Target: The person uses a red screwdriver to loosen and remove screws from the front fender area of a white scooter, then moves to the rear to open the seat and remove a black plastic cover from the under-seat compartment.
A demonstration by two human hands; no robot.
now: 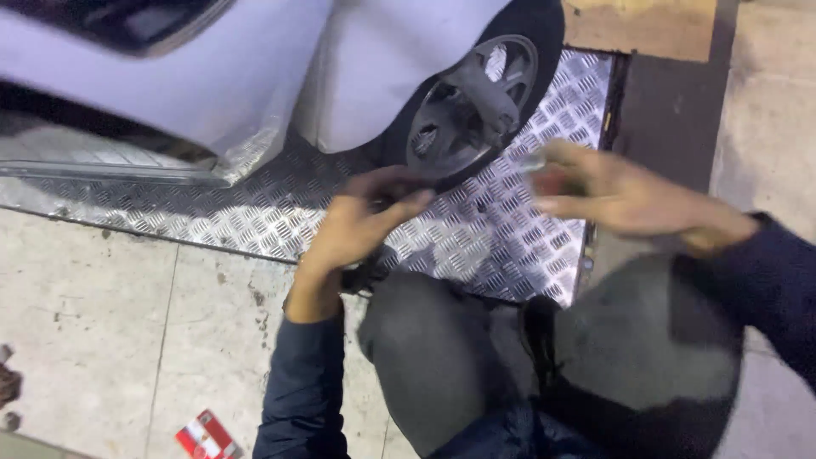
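Crouched low, your left hand (357, 225) curled around a dark object (367, 274), too blurred to name, while your right hand (612, 194) pinched something small and blurred, with the car wheel (472, 102) just beyond both grips.

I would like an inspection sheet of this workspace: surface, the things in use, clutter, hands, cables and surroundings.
Surface: ridged metal plate under the car, beside a stained tiled floor.
Things in use: car wheel with a dark hub; a small dark object at the left hand, too blurred to identify.
Clutter: red and white packet on the floor; dark bits at the left edge.
Hands: left hand curled at the small object; right hand raised near the wheel, blurred, possibly holding something small.
Cables: nothing seen.
Surroundings: white car body; the person crouches, knees in grey trousers.
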